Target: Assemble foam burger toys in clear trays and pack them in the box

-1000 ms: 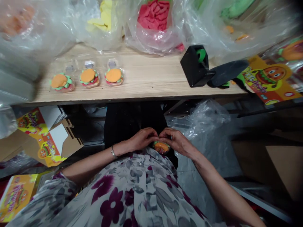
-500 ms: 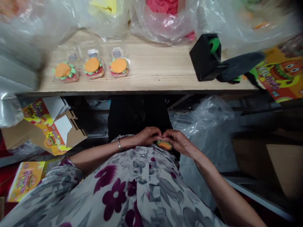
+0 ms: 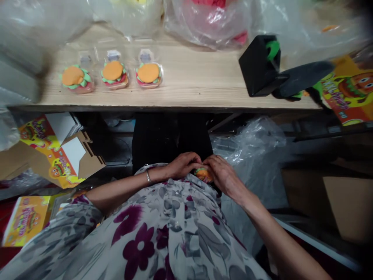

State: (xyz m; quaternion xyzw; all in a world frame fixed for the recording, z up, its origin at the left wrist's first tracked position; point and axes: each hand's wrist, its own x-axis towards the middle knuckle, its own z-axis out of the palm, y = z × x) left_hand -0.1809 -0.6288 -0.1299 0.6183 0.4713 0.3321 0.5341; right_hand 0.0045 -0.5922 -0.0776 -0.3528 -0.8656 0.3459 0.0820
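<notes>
Both my hands meet in my lap below the table edge, closed around a small burger toy (image 3: 203,174) with an orange top. My left hand (image 3: 184,165) curls its fingers over the toy's left side. My right hand (image 3: 223,174) covers its right side, fingers bent. Most of the toy is hidden by my fingers and the flowered cloth. On the wooden table (image 3: 192,87) stand three more burger toys in clear blister packs (image 3: 112,73) in a row at the left.
A black tape dispenser (image 3: 260,66) with green tape stands at the table's right. Clear bags of coloured pieces (image 3: 210,19) line the back. Printed burger cartons (image 3: 55,149) lie at the left below the table, another carton (image 3: 346,91) at the right. Crumpled clear plastic (image 3: 253,144) lies beside my knees.
My hands have shifted a little and closed more tightly over the burger toy, hiding more of it. The camera has tilted down slightly.
</notes>
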